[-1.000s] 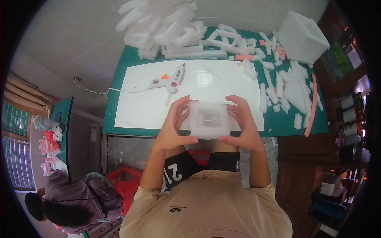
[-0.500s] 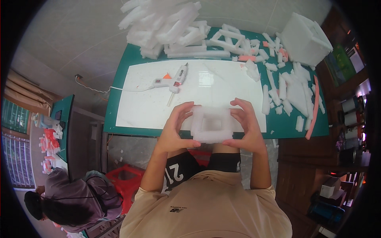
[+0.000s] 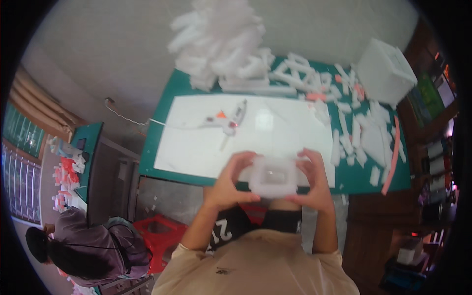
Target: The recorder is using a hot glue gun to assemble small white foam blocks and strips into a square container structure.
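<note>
Between left hand [image 3: 227,186] and right hand [image 3: 318,187], white frame [image 3: 273,189], probably foam.

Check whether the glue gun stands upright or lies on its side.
On its side: the glue gun lies flat on the white sheet, showing its profile from above.

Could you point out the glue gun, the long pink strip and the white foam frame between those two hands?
Glue gun [image 3: 238,115]: head view, on its barrel.
Pink strip [image 3: 395,155]: head view, about halfway along it.
Foam frame [image 3: 273,191]: head view, on its lower bar.
</note>
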Demonstrator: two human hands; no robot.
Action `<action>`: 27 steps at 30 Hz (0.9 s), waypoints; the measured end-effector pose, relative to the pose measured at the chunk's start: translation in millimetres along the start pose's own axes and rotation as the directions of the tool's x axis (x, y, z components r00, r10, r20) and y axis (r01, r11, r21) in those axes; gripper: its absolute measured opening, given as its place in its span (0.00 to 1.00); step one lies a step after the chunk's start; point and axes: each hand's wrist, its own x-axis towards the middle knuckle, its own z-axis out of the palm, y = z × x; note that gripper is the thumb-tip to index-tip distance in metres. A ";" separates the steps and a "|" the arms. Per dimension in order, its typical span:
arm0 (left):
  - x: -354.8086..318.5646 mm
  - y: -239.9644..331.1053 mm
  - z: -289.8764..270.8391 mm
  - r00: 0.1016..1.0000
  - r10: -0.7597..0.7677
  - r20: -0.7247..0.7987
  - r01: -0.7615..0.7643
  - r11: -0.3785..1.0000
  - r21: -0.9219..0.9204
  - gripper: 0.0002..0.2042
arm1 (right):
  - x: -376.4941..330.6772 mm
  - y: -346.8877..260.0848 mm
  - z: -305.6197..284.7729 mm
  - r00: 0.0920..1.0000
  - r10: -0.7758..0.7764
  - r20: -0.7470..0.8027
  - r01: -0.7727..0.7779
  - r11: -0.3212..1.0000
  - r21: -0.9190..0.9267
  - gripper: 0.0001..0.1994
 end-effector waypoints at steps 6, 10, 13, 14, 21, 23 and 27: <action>0.1 2.0 -4.1 0.999 0.034 0.041 -0.033 0.999 -0.008 0.45 | 2.2 0.7 7.0 0.999 -0.029 0.016 0.028 0.999 0.034 0.51; -1.7 -1.4 -6.8 0.998 0.057 0.037 -0.057 0.998 0.004 0.44 | 2.5 -0.2 8.7 1.000 -0.024 0.009 0.024 0.999 0.041 0.50; -4.1 -3.4 -5.9 0.998 0.048 0.037 -0.048 0.999 0.001 0.44 | 1.8 -2.2 9.1 1.000 -0.023 0.015 0.023 0.999 0.034 0.50; -4.6 -4.1 -5.3 0.999 0.037 0.025 -0.037 0.999 -0.002 0.44 | 1.5 -2.9 8.7 0.999 -0.036 0.014 0.035 0.999 0.036 0.50; -2.0 -10.2 1.1 0.999 0.041 0.032 -0.040 0.999 -0.035 0.44 | -5.1 -5.0 1.9 0.999 0.030 0.032 -0.030 1.000 0.003 0.55; -1.6 -10.9 2.4 0.999 0.034 0.035 -0.032 0.997 -0.063 0.44 | -5.7 -3.7 1.3 1.000 -0.001 0.005 0.001 1.000 0.008 0.50; -1.7 -10.7 3.0 0.998 0.051 0.030 -0.049 0.998 -0.045 0.45 | -6.3 0.3 2.2 0.999 0.019 0.031 -0.020 0.998 0.054 0.51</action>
